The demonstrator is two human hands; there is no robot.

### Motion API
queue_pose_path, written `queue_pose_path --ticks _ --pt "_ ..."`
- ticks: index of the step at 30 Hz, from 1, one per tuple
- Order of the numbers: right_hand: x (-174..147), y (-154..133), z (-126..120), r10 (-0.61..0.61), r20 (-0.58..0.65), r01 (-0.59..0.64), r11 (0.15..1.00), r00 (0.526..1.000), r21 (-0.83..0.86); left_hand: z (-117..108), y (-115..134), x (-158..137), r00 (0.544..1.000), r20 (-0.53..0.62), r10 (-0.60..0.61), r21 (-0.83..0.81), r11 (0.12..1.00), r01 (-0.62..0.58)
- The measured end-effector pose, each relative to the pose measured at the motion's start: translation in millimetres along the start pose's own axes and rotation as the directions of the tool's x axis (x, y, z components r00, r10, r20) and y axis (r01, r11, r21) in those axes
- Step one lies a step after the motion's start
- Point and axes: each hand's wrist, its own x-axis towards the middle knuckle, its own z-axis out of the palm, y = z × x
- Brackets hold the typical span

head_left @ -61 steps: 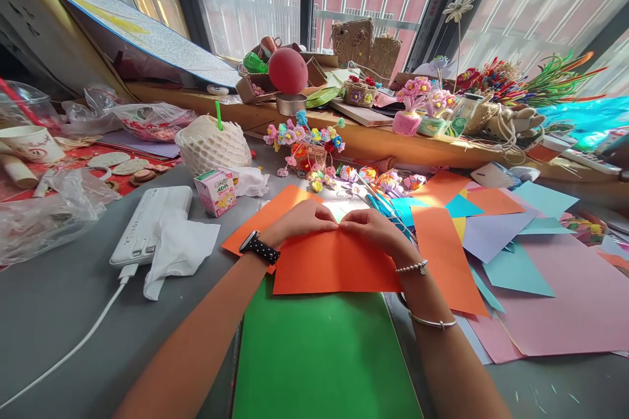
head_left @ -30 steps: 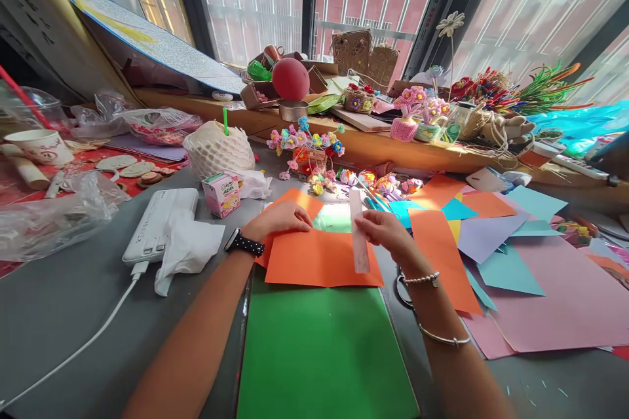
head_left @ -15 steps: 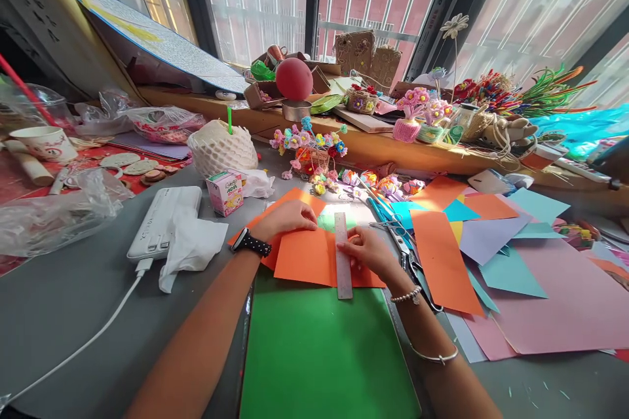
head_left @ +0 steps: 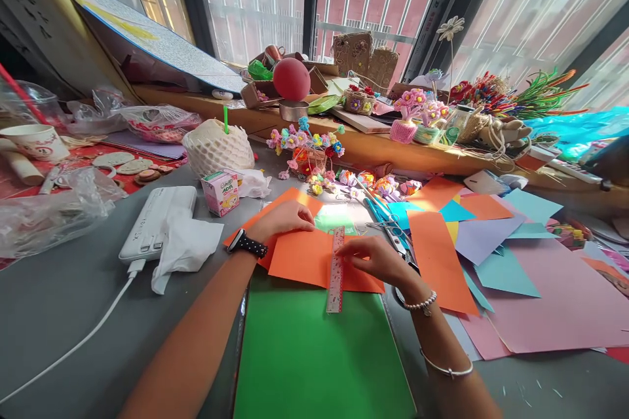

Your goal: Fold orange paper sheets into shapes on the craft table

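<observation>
Orange rectangular paper sheet (head_left: 299, 262): at the 12 o'clock end of a flat green rectangular board (head_left: 324, 360), overlapping it.
Pink-and-white flat straight ruler (head_left: 335, 288): across the sheet, 12 to 6 o'clock, lower end over the board.
Left hand (head_left: 289, 219): fingers bent, tips at the sheet's 11 o'clock edge; cannot tell whether they pinch it.
Right hand (head_left: 377, 260): loosely bent, fingers touching the ruler; cannot tell whether gripping.
Silver-bladed metal scissors (head_left: 397, 242): 2 o'clock from the ruler.

The ruler (head_left: 335, 278) lies on the middle sheet (head_left: 297, 258), scissors (head_left: 399, 247) to its right; left on the surface (head_left: 73, 308) lies the power bank (head_left: 147, 229), the carton (head_left: 221, 194) beside it
</observation>
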Motion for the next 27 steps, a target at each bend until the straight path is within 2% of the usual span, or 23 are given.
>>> queue_pose_path --ticks 5,9,12,18,22,27 --pt "3.6 4.0 5.1 -0.006 -0.032 0.008 0.997 0.999 0.078 1.1 -1.5 0.8 1.0 -0.017 0.015 0.012 1.0 -0.015" --pt "4.9 9.8 8.0 -0.042 -0.082 0.046 0.997 0.996 0.059 1.3 -1.8 1.9 1.0 -0.017 0.019 0.021 1.0 -0.019" --pt "6.0 13.4 10.9 -0.07 -0.095 0.069 0.998 0.993 -0.007 1.0 -0.7 1.7 1.0 -0.016 0.01 0.023 1.0 -0.009" --pt "9.3 21.1 17.5 -0.142 -0.073 0.119 0.96 0.987 -0.255 0.9 -0.2 1.0 1.0 -0.027 -0.005 0.024 1.0 0.005" --pt "9.0 25.8 18.1 -0.104 0.0 0.099 0.938 0.995 -0.333 0.9 -1.5 2.1 1.0 -0.015 0.001 0.026 1.0 0.0" --pt "7.7 26.7 15.9 -0.05 0.035 0.059 0.937 0.998 -0.345 1.2 -1.7 1.8 1.0 -0.019 0.001 0.049 0.999 0.0"
